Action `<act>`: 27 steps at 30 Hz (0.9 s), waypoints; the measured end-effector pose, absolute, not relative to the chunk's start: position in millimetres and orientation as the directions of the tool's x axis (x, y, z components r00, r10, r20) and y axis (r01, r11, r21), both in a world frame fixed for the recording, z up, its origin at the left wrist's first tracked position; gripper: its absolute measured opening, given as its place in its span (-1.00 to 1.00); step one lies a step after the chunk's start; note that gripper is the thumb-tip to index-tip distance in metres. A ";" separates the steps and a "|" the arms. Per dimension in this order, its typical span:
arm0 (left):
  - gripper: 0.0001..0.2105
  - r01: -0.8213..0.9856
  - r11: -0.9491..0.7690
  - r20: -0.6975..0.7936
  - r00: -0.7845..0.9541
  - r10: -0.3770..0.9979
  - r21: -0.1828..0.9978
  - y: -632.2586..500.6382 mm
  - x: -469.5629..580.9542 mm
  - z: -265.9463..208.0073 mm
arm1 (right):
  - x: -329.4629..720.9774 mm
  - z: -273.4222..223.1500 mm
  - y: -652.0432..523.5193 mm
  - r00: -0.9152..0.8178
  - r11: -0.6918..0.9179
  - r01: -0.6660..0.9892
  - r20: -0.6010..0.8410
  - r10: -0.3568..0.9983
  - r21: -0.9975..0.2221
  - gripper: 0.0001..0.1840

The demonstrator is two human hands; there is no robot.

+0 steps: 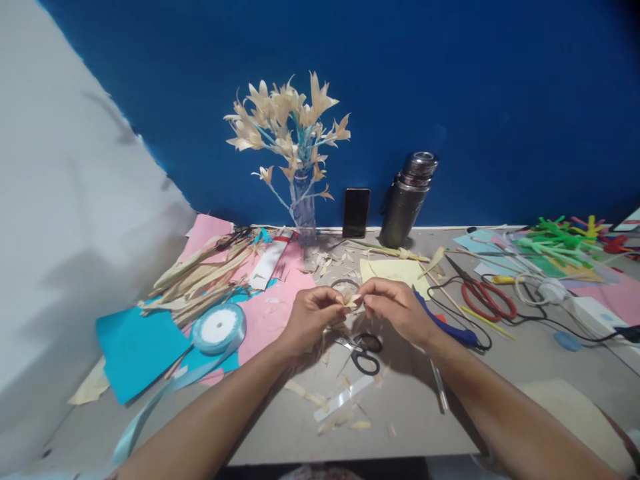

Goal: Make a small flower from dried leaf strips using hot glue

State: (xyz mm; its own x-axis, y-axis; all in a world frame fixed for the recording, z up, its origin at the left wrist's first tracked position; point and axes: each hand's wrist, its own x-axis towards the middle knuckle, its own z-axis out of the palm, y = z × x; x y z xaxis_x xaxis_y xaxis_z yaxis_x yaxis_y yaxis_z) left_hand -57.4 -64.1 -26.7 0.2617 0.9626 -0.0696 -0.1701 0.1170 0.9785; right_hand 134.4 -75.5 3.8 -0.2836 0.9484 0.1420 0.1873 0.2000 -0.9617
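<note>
1. Cream flower (349, 301), small, with thin pointed petals, sits between both hands, above the bench (410, 430)!
2. Left hand (311, 317): fingers pinch the flower near its base.
3. Right hand (395, 308): fingers curl in at the petals' edge; whether they pinch one, I can't tell.
4. Below, black-handled scissors (357, 351) lie among pale scraps on grey.
5. Behind, a clear vase (303, 207) of similar blooms (283, 103) fronts a deep-blue wall (475, 100).

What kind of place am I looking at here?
Probably a craft worktable against a wall: pale flowers stand in a clear vase, a roll of blue ribbon lies on coloured paper, and black-handled scissors sit among scraps.
</note>
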 end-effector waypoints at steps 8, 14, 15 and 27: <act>-0.90 -0.084 0.044 -0.027 0.199 0.980 0.995 -62.1 -59.4 -25.9 | 129.4 -2.2 -75.0 -0.274 0.210 0.322 0.121 0.954 -0.923 -0.79; -0.94 0.153 -0.230 0.213 0.118 0.970 0.961 -58.7 -58.8 -31.6 | 128.6 -4.2 -72.3 -0.276 0.253 0.380 0.151 0.949 -0.890 -0.80; -0.93 0.162 -0.230 0.212 0.124 0.969 0.960 -58.6 -58.7 -32.0 | 128.7 -4.2 -71.7 -0.277 0.255 0.383 0.153 0.949 -0.888 -0.80; -0.94 0.092 -0.062 0.047 0.153 0.987 0.994 -63.0 -60.0 -24.7 | 129.2 -9.4 -69.2 -0.318 0.280 0.448 0.141 0.938 -0.849 -0.80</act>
